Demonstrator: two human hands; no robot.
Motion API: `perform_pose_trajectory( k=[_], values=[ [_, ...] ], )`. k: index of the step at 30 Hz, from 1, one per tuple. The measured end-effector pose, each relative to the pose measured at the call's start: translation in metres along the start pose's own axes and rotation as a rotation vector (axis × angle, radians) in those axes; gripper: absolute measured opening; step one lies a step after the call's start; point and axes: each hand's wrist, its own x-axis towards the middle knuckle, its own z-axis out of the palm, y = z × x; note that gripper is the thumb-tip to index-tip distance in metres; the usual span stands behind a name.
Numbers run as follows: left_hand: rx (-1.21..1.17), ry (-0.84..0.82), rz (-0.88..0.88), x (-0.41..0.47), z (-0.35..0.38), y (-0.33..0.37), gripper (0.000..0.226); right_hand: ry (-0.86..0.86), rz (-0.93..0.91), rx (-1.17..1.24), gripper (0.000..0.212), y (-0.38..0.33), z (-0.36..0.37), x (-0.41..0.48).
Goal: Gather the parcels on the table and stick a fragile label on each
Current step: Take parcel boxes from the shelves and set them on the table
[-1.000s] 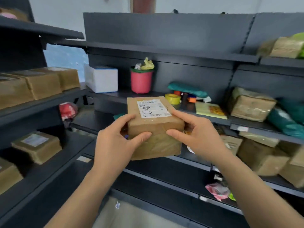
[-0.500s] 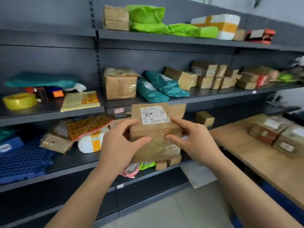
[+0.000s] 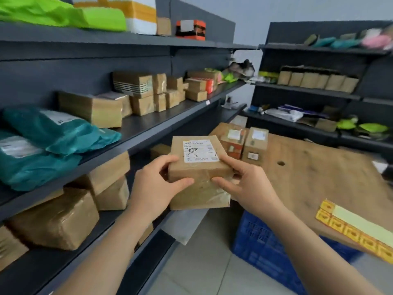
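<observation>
I hold a brown cardboard parcel (image 3: 200, 167) with a white shipping label on top, in front of my chest. My left hand (image 3: 155, 186) grips its left side and my right hand (image 3: 248, 184) grips its right side, thumbs on the near face. Beyond it lies the wooden table (image 3: 319, 167), where two taped parcels (image 3: 244, 143) stand side by side at the far left corner. A strip of yellow fragile labels (image 3: 357, 228) lies on the table's near right edge.
Dark metal shelves (image 3: 148, 122) full of brown boxes and teal and green mailer bags run along the left. More shelves (image 3: 308, 92) stand behind the table. A blue plastic crate (image 3: 265, 245) sits on the floor under the table's near edge.
The view has swung right from the shelves toward the table. Both hands still hold the parcel the same way; the table and the label strip have come into view.
</observation>
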Motion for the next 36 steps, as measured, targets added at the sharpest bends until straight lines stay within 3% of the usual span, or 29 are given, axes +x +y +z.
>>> perform_pose_trajectory(
  k=[6,20,36],
  values=[
    [-0.097,-0.213,0.087,0.076,0.094,0.018,0.060,0.123,0.187,-0.098,0.065,0.071,-0.045,0.029],
    [-0.164,-0.429,0.100,0.224,0.332,0.069,0.066,0.218,0.353,-0.219,0.063,0.276,-0.145,0.130],
    [-0.060,-0.625,0.014,0.374,0.536,0.032,0.067,0.174,0.549,-0.157,0.057,0.479,-0.152,0.253]
  ],
)
